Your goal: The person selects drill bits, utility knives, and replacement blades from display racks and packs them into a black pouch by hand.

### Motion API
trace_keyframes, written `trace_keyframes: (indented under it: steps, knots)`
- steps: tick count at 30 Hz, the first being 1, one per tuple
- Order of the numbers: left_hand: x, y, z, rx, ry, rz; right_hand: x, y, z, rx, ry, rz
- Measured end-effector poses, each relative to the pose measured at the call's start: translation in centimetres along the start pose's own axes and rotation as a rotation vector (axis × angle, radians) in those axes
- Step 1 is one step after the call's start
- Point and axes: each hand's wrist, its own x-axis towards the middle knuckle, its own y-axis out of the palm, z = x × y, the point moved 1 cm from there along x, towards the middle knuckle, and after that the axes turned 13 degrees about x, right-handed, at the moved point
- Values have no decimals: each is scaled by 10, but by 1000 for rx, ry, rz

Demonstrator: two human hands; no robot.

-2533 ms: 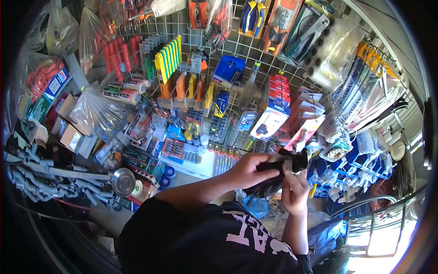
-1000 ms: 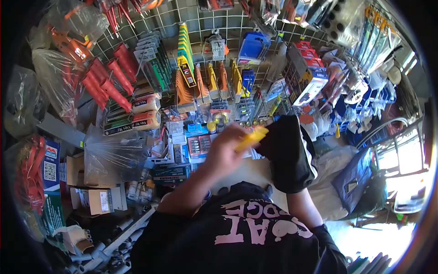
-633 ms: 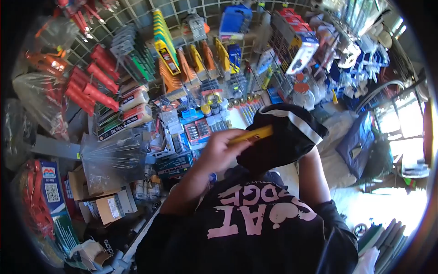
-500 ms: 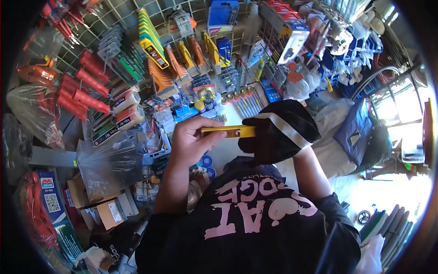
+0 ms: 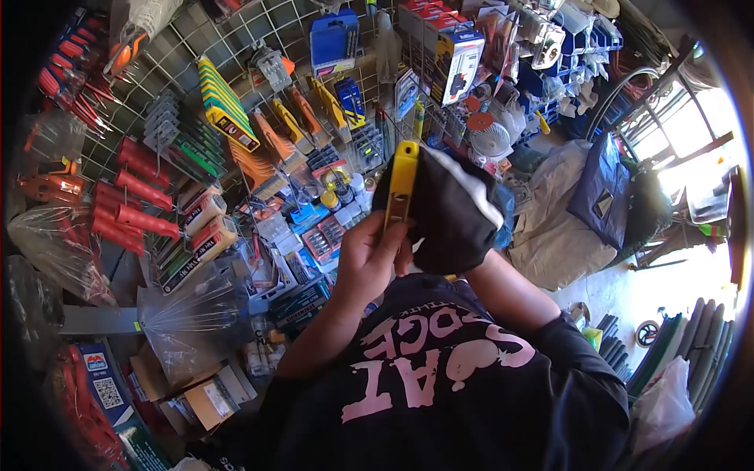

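My left hand (image 5: 371, 255) has its fingers closed round the lower end of a flat yellow tool (image 5: 404, 177), which has a hole at its top and stands nearly upright. Just behind and to the right of it is a black cloth item (image 5: 452, 208) with a white band along one side. My right hand is hidden behind or inside this cloth; only the wrist and forearm (image 5: 510, 286) show below. The tool overlaps the cloth's left part; whether they touch I cannot tell.
Packaged tools hang on a wire grid (image 5: 236, 39) ahead. Red handles (image 5: 145, 192) and a clear plastic bag (image 5: 192, 322) are on the left, above an open carton (image 5: 212, 400). Blue bins (image 5: 577, 55) stand at the upper right, with grey tubes (image 5: 707, 345) at the lower right.
The yellow tool, earlier lying nearly level, has turned upright in my left hand. My left hand has moved closer to the black cloth. The camera view has shifted right.
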Motion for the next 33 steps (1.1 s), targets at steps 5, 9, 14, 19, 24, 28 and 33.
trace_keyframes:
  steps: [5,9,14,19,24,28,33]
  knots:
    - [-8,7,16,206,-53,66,-16,11,-71,-553,-295,146]
    - [-12,18,11,91,23,82,6,-7,-38,-59,-672,81]
    - [-6,5,7,227,16,62,13,-2,-28,-349,-400,1]
    - [-11,1,38,9,-117,95,11,17,-31,3,-665,79]
    - [-11,-8,52,40,-283,175,13,19,-62,96,-905,297]
    - [-4,-17,39,316,-309,68,23,23,-81,4,-804,473]
    - [3,-46,11,135,140,-202,-6,34,-51,134,-243,256]
